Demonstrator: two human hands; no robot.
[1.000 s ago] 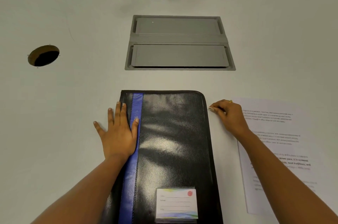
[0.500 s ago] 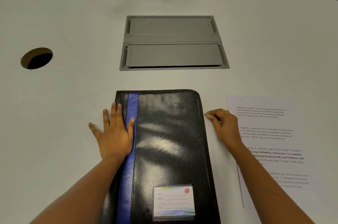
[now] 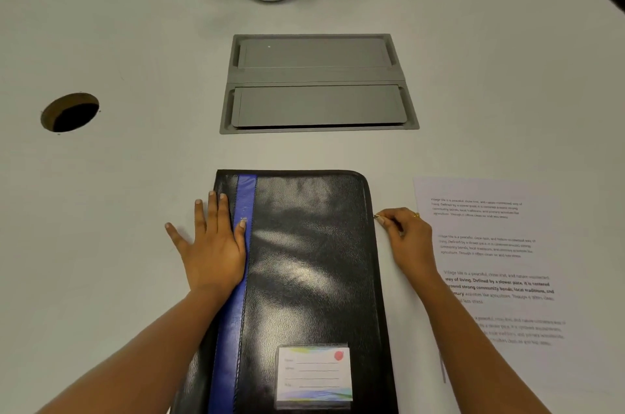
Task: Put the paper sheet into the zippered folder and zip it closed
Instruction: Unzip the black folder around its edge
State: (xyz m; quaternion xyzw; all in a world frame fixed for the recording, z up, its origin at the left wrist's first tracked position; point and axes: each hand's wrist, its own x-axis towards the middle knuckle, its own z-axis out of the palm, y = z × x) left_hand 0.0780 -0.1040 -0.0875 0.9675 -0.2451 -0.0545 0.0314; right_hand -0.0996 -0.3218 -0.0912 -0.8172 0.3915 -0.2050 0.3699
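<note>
Two hands work a closed folder point(image 3: 304, 278) lying flat on the table point(image 3: 118, 210), sheet point(image 3: 490, 244) just right of it, still outside. Left hand point(image 3: 213, 244) presses flat and released on the spine edge; right hand point(image 3: 406, 237) pinches something small, likely the zipper pull point(image 3: 376, 216), at the right edge. Keep the spine pinned, draw the pull steadily along the track.

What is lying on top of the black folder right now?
The left hand rests flat across the black folder's blue-striped edge, and a label card sits near its bottom. The closed cover hides the inside.
</note>
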